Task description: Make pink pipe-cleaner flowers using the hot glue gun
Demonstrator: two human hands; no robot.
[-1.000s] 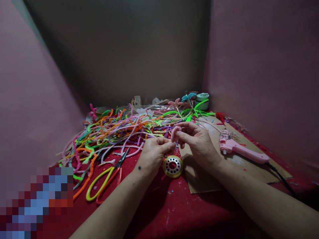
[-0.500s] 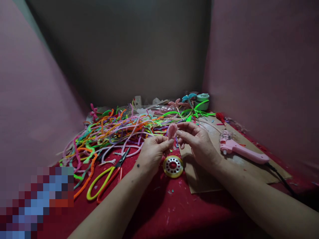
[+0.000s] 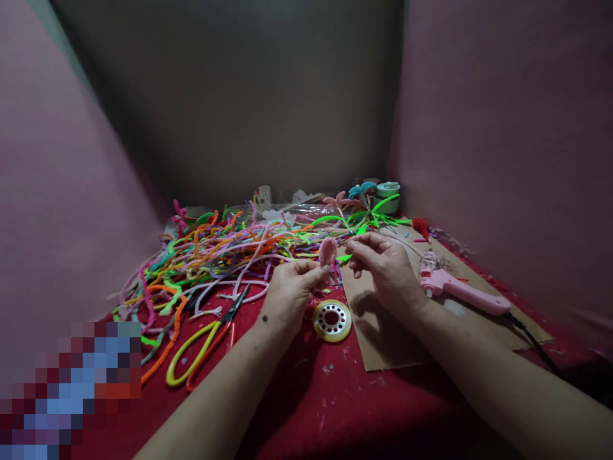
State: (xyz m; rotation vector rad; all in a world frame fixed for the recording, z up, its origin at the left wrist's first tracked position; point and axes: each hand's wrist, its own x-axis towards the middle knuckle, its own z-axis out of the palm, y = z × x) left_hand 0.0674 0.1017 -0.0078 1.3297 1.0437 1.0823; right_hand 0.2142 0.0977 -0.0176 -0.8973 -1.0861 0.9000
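Note:
A small pink pipe-cleaner loop [image 3: 328, 251], fuzzy and petal-shaped, stands upright between the thumb and fingers of my left hand [image 3: 290, 294]. Just to its right is my right hand [image 3: 385, 271], thumb and fingertips pinched together. A thin tip seems to poke out of that pinch toward the loop, but it is too small to name. Below the hands lies a round spool [image 3: 332, 336] with a yellowish rim and a silver, holed centre. Scissors [image 3: 209, 342] with yellow and red handles rest left of my left wrist.
A tangled heap of coloured pipe cleaners [image 3: 230, 249] spreads across the back left. On the right, a pink glue gun [image 3: 472, 294] with a black cord lies on a cardboard sheet [image 3: 387, 348]. Pipe-cleaner flowers [image 3: 363, 190] and a mint-green jar [image 3: 387, 198] stand behind.
My right hand has let go of the pink loop and drawn slightly right, leaving a gap. My left hand keeps hold of the loop, almost in place.

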